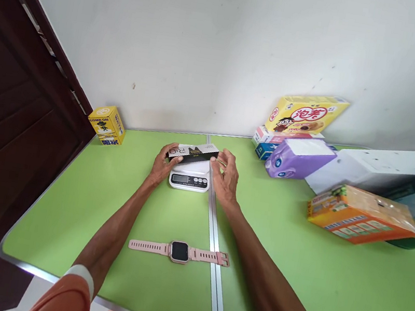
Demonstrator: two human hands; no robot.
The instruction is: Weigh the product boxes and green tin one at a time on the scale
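Observation:
A long black and white box [194, 153] lies on top of a small white kitchen scale [190, 176] at the middle of the green table [105, 202]. My left hand [162, 163] grips the box's left end, fingers curled over it. My right hand [225, 175] is at the box's right end, its fingers spread and just touching or barely off the box. A pink smartwatch [179, 251] lies flat with its strap stretched out, nearer to me than the scale.
A yellow carton [107, 125] stands at the back left by a dark wooden door [8, 118]. At the right lie a yellow snack box [306, 113], a purple pack [298, 158], a white box [378, 169] and an orange package [361, 215].

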